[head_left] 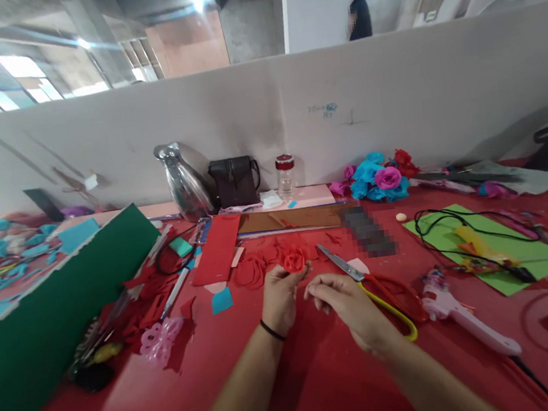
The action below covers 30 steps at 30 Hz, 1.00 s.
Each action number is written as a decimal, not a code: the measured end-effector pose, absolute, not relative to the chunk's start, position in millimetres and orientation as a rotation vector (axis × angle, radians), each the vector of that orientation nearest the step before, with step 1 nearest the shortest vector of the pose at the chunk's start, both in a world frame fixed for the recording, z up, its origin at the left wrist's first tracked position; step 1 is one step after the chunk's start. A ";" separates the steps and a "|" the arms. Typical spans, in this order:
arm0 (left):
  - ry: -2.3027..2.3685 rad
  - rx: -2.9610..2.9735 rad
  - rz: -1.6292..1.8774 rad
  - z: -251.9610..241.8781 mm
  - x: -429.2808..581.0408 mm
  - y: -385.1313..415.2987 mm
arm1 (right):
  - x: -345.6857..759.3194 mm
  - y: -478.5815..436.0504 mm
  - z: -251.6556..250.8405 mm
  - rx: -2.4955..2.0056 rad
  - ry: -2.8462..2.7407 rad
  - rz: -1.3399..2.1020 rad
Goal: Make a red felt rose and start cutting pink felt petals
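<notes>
A red paper flower (293, 260) is pinched between the thumb and fingers of my left hand (279, 297), which wears a dark band at the wrist. Just to the right, my right hand (337, 300) is closed with its fingers bent in, apart from the flower; whatever they may hold is too small to make out. Scissors (388, 298) with red and yellow handles lie beside my right hand, blades pointing away. Cut red paper pieces (250, 271) are spread behind my left hand, near a folded red paper strip (219, 248).
At right are a pink glue gun (465, 322) and a green sheet (504, 278) under a black cord. A green board (69, 321) stands at left. Along the back sit a steel jug (185, 182), black bag (234, 182), glass jar (286, 176) and paper flowers (379, 177).
</notes>
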<state>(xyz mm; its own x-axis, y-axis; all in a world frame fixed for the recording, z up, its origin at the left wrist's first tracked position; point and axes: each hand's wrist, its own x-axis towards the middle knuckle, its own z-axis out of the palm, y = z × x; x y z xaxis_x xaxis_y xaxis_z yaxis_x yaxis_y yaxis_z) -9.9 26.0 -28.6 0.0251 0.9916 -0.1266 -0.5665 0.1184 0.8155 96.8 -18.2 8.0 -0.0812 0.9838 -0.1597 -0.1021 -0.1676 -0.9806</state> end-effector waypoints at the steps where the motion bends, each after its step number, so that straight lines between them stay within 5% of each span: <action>1: 0.820 0.638 1.341 -27.6 -9.4 26.1 | 98.7 -16.6 7.6 -1.209 -1.065 1.412; 21: 0.805 0.506 1.177 -17.3 -3.7 19.1 | 108.0 -0.9 -1.4 -1.198 -0.861 1.212; 30: 0.957 0.970 1.387 -26.8 -6.9 22.7 | 106.3 -2.5 -5.2 -1.181 -0.916 1.221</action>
<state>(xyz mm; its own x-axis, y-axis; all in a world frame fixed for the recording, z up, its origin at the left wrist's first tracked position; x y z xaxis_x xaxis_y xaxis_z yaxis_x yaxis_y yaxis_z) -6.9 22.7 -26.8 -0.0249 0.9993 0.0273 -0.3290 -0.0340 0.9437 106.3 -2.5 -5.2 0.1545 0.9848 -0.0792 -0.1997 -0.0474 -0.9787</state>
